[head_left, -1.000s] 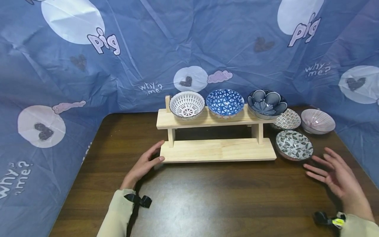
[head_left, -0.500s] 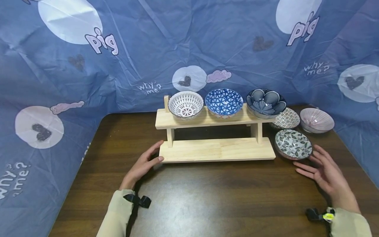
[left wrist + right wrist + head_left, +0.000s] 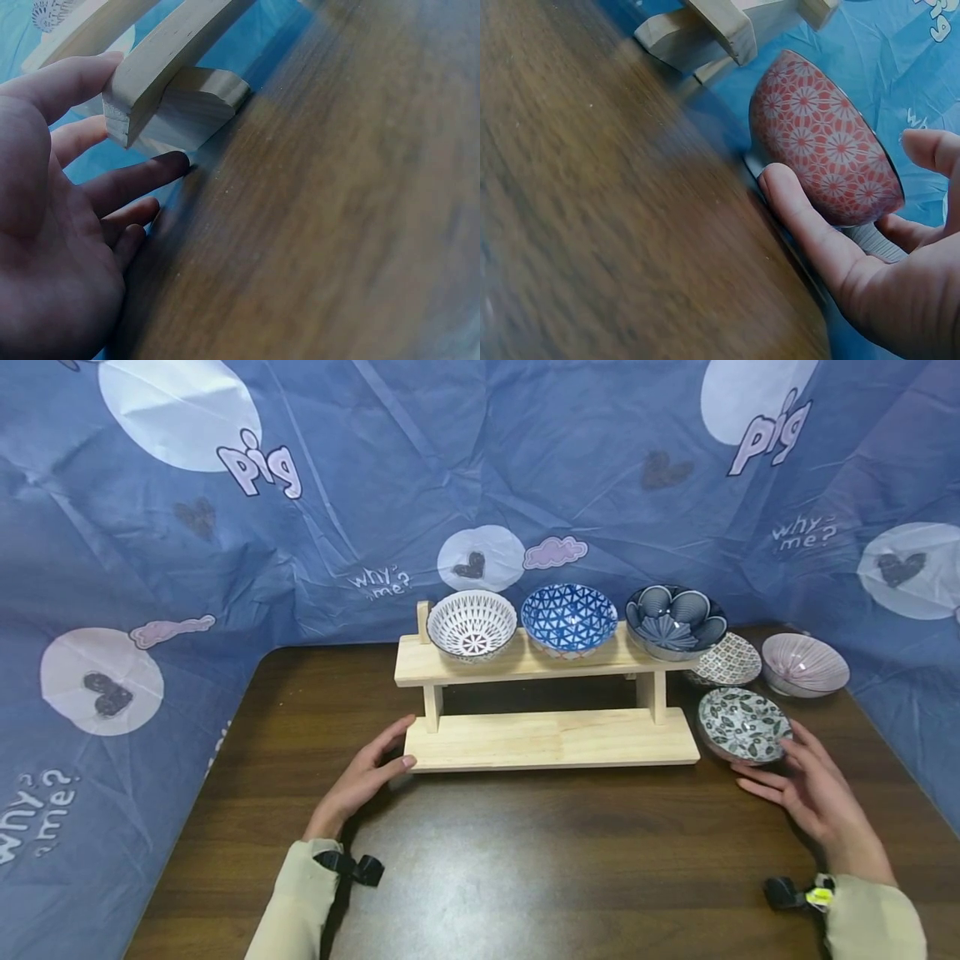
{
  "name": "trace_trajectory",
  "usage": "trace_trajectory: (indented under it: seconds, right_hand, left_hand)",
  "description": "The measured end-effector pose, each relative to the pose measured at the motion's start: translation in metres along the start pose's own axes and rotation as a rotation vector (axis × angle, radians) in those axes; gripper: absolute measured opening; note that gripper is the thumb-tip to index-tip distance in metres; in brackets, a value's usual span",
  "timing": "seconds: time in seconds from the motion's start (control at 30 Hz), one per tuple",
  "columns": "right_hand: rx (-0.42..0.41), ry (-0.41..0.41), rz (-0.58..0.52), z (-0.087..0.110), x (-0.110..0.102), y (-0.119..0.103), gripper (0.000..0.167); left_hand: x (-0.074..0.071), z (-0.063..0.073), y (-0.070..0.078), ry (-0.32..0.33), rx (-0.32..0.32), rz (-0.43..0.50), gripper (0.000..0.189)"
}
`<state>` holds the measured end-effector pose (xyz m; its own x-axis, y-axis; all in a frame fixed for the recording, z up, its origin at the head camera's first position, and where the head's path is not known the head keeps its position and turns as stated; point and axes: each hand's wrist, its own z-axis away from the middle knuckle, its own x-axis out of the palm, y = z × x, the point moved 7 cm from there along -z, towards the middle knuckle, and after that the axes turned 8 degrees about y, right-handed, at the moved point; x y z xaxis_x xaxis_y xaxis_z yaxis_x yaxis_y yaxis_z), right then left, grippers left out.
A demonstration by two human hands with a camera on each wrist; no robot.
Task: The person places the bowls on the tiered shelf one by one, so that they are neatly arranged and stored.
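At the left end of a two-tier pale wooden stand [image 3: 551,741], my left hand [image 3: 363,775] holds the lower board between thumb and index finger. The left wrist view shows that board's end [image 3: 124,112] against my fingertips. My right hand [image 3: 821,797] is around the right side of a leaf-patterned bowl [image 3: 742,727] on the table. One fingertip overlaps its rim, and other digits lie low at its near side. In the right wrist view, the bowl's red flowered outside [image 3: 825,146] stands between my thumb [image 3: 784,187] and fingers.
On the upper tier stand a white patterned bowl [image 3: 472,622], a blue triangle-patterned bowl [image 3: 570,617] and a dark blue bowl [image 3: 678,622]. Behind the leaf-patterned bowl are a small-patterned bowl [image 3: 727,662] and a pinkish striped bowl [image 3: 806,666]. A blue printed cloth [image 3: 360,485] hangs behind the table.
My right hand has moved left and forward from beside the leaf-patterned bowl until its fingers are around the bowl's right side. My left hand and the stand have stayed in place.
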<state>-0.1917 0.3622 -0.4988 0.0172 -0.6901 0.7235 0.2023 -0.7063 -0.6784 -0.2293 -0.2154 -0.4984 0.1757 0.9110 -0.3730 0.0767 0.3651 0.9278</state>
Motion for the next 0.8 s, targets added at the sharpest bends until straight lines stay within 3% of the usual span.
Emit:
trace_trajectory:
  seconds: [0.3,0.63,0.8]
  right_hand:
    - [-0.01,0.018,-0.013,-0.0053,0.0034,0.0016,0.049]
    - [-0.07,0.129,0.11,-0.0102,-0.0039,0.0001,0.073]
    - [-0.091,0.123,0.082,-0.0095,-0.0051,-0.0003,0.078]
  left_hand:
    - [0.0011,-0.0008,0.0003,-0.005,-0.007,0.002,0.065]
    - [0.0005,-0.0005,0.0002,-0.002,-0.022,0.007,0.066]
    - [0.0002,0.0001,-0.0001,-0.002,-0.022,0.008,0.066]
